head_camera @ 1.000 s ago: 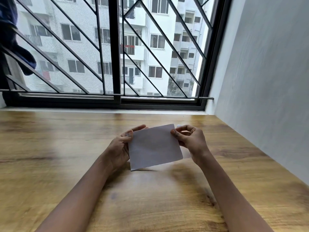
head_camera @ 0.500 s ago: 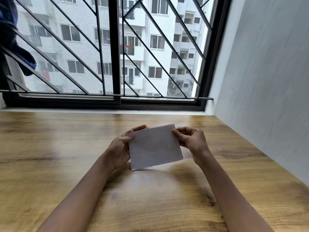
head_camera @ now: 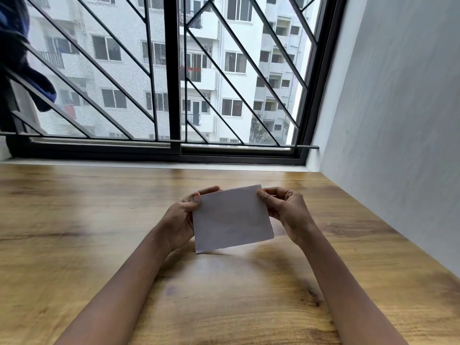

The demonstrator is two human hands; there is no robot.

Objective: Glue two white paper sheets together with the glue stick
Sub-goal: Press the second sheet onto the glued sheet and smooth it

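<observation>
A white paper sheet (head_camera: pixel 231 219) is held up above the wooden table (head_camera: pixel 74 220), tilted a little, its face towards me. My left hand (head_camera: pixel 180 220) pinches its upper left corner, thumb in front. My right hand (head_camera: pixel 286 211) pinches its upper right corner. Whether it is one sheet or two stacked I cannot tell. No glue stick shows in this view.
A barred window (head_camera: pixel 174 78) with a black frame runs along the table's far edge. A grey wall (head_camera: pixel 398 120) closes the right side. Dark blue cloth (head_camera: pixel 22 63) hangs on the bars at the upper left.
Almost nothing differs: both hands keep their pinch on the paper, which has shifted only slightly.
</observation>
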